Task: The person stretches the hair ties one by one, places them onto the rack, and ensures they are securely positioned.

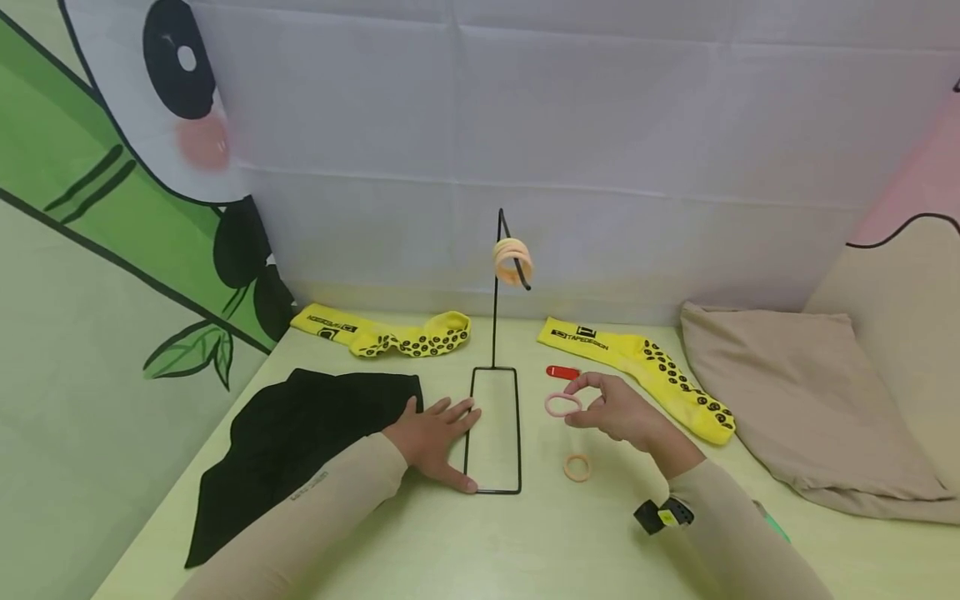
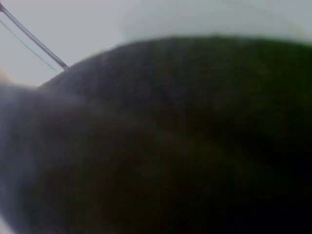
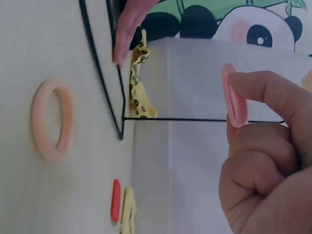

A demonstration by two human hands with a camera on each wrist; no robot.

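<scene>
Pale worktop (image 1: 480,550) bearing fabrics, a wire stand and rings. A beige cloth (image 1: 795,392) lies creased at the rear right corner. A black cloth (image 1: 300,442) is spread along the left edge. The black wire stand (image 1: 495,325) stands upright about midway between the left and right edges; its rectangular base lies flat, and its upper arm projects toward the front edge. Two printed yellow socks lie toward the back edge: the left sock (image 1: 382,336) behind the black cloth, the right sock (image 1: 641,358) slanting forward beside the beige cloth. The left hand (image 1: 435,437), fingers spread wide, rests across the left bar of the base, its thumb at the front bar. The right hand (image 1: 618,408), to the right of the base, pinches a pink ring (image 3: 236,105) between thumb and index finger; this ring is raised above the worktop. Several light-orange rings (image 1: 512,247) hang together on the stand's arm. One loose orange ring (image 3: 39,119) lies flat, nearer the front edge, just right of the base. A small red object (image 1: 562,372) lies between the stand and the right sock.
</scene>
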